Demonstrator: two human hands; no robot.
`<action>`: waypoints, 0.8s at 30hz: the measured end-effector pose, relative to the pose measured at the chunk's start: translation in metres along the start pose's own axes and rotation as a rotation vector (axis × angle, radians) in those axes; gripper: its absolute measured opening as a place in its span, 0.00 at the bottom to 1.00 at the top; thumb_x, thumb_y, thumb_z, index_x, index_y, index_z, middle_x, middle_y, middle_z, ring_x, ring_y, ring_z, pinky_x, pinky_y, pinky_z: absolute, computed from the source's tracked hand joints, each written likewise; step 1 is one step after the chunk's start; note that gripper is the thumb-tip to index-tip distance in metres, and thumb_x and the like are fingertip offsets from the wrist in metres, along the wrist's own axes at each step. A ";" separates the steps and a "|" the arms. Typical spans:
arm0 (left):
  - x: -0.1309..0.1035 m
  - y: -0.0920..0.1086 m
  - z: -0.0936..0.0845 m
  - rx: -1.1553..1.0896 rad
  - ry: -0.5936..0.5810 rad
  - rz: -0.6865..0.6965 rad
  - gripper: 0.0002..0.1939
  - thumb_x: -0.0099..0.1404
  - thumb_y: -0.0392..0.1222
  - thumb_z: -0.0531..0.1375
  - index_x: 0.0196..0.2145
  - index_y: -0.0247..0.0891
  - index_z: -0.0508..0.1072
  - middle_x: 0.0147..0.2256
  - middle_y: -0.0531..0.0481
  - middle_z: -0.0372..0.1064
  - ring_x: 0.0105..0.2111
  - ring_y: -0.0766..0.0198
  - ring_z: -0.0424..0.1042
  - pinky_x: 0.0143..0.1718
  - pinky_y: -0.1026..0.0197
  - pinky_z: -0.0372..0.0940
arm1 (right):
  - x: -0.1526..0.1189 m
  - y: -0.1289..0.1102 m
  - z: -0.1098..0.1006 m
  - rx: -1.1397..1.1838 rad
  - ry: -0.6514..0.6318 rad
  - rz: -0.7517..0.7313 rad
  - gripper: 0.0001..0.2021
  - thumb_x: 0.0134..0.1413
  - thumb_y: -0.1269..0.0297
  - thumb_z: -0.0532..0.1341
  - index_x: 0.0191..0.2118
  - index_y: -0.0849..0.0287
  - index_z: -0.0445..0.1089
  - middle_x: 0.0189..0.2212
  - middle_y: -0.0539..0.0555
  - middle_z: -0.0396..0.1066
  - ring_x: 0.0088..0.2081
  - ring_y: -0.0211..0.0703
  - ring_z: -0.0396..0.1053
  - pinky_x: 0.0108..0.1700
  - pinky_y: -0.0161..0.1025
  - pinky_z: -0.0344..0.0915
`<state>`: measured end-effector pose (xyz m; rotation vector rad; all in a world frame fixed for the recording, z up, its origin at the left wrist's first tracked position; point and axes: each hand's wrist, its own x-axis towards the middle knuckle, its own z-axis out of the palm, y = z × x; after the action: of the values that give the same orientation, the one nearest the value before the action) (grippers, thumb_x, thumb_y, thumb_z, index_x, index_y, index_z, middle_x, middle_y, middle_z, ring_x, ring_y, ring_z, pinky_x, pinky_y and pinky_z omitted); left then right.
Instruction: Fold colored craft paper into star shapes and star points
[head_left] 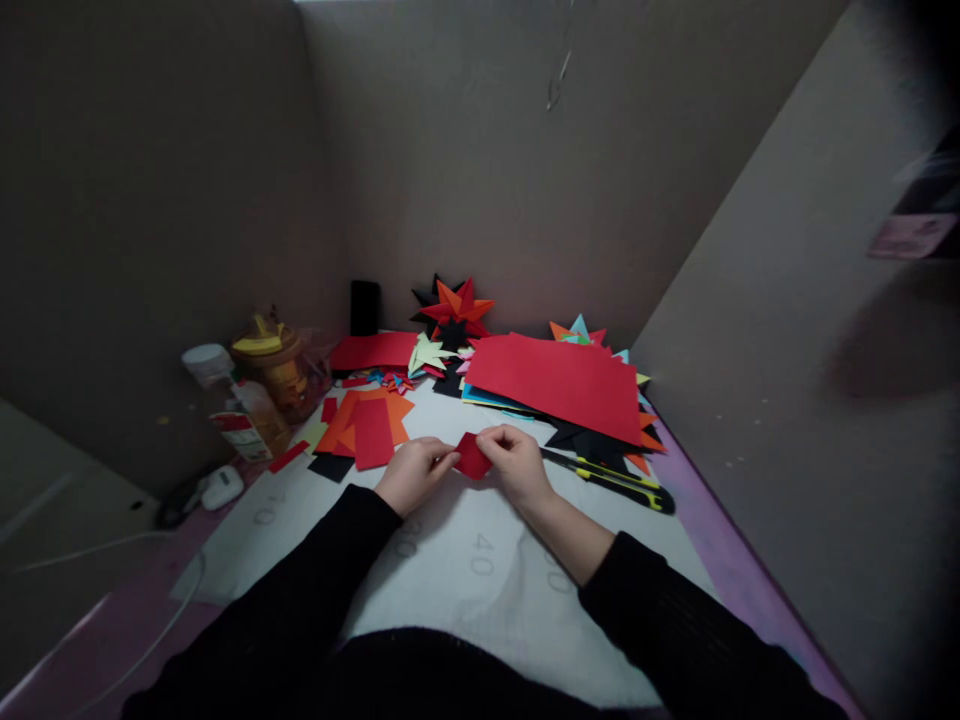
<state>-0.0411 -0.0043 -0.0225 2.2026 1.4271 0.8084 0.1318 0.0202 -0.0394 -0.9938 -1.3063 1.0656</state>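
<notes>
Between my two hands is a small piece of red paper [472, 458], roughly diamond-shaped, above the white numbered sheet. My left hand [418, 472] pinches its left corner between thumb and finger. At its upper right edge, my right hand [517, 462] grips the same paper with thumb and fingertips. Just beyond my left hand lie a red paper strip [373, 434] and orange paper pieces [341, 425]. A utility knife [637, 488] and scissors [570, 461], both black and yellow-green, lie to the right of my right hand.
A stack of large red sheets [559, 385] lies at the back right. Folded paper stars [457, 305] stand against the back wall. On the left are a bottle [247, 420], an amber cup [277, 365] and a white case [221, 487]. Walls enclose the table on three sides.
</notes>
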 end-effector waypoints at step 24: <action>0.003 0.002 0.001 -0.325 -0.033 -0.231 0.18 0.60 0.48 0.55 0.28 0.32 0.77 0.27 0.47 0.74 0.28 0.62 0.67 0.28 0.65 0.57 | 0.001 0.000 0.001 0.038 0.003 0.006 0.07 0.43 0.63 0.64 0.24 0.58 0.66 0.23 0.48 0.67 0.26 0.38 0.64 0.32 0.37 0.62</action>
<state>-0.0384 -0.0022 -0.0215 1.7654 1.3911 0.8492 0.1312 0.0214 -0.0387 -0.9711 -1.2767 1.0900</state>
